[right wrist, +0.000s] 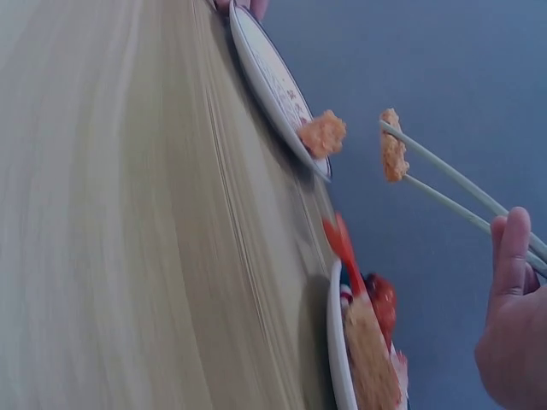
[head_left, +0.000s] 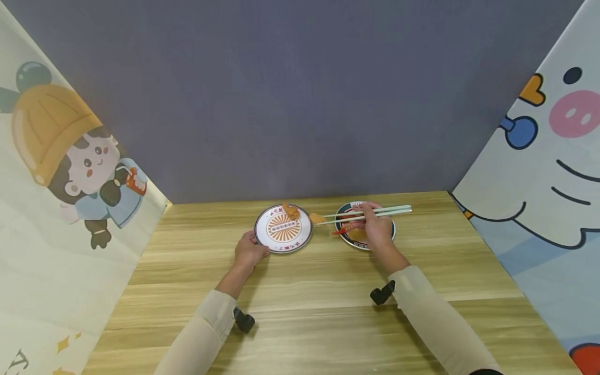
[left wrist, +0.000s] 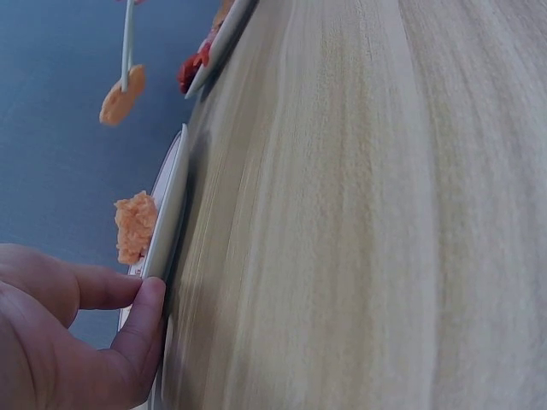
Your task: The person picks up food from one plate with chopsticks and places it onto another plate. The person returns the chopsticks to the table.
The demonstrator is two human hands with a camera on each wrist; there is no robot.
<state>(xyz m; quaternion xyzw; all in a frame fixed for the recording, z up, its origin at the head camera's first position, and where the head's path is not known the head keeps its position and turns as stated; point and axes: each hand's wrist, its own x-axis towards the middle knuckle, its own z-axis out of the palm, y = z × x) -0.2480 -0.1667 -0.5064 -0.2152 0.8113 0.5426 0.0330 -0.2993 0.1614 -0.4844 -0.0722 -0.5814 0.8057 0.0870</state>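
Observation:
My left hand (head_left: 250, 251) pinches the near left rim of a white plate (head_left: 281, 246) with a sunburst print; thumb and fingertip show on the rim in the left wrist view. A crumbly orange fried piece (right wrist: 323, 134) lies at the plate's far side. My right hand (head_left: 377, 228) holds a pair of pale green chopsticks (head_left: 396, 210). Between their tips is a flat golden fried piece (right wrist: 393, 145), held in the air just right of the white plate. Under my right hand stands a dark-rimmed plate (head_left: 392, 237), partly hidden, with a breaded shrimp (right wrist: 369, 346) and other red food (right wrist: 382, 306).
Both plates stand on a wood-grain table (head_left: 309, 312), near its back edge. A grey wall (head_left: 300, 104) rises behind them. Cartoon-printed panels (head_left: 47, 208) flank the table on both sides.

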